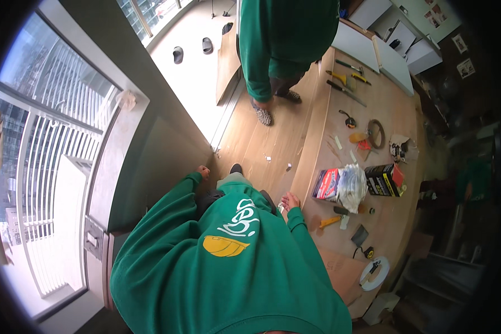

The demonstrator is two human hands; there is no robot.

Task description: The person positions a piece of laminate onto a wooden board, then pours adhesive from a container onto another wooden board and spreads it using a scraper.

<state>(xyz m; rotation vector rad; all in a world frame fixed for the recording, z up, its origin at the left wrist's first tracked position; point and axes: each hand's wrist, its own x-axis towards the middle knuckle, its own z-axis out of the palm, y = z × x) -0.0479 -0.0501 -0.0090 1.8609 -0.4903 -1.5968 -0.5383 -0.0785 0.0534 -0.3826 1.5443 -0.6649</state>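
Observation:
My left hand [204, 172] hangs low beside the grey panel, its fingers loosely bent and nothing visible in them. By the near edge of the wooden worktable [331, 142], my right hand [289, 201] has its fingers apart. Something pale lies against its wrist; I cannot make out what it is. Closest to that hand on the table are a red, white and blue box [325, 185], a yellow-handled tool [329, 221] and a white plastic bag [352, 186]. A black box [385, 181] stands beyond the bag.
Another person in a green sweatshirt [289, 33] stands ahead, beside the table. Farther along it lie a hammer [349, 67], a brush [350, 83], a tape measure [348, 119] and a brown tape roll [376, 133]. A white plate [374, 273] sits nearer. Slippers [177, 54] rest beyond the doorway.

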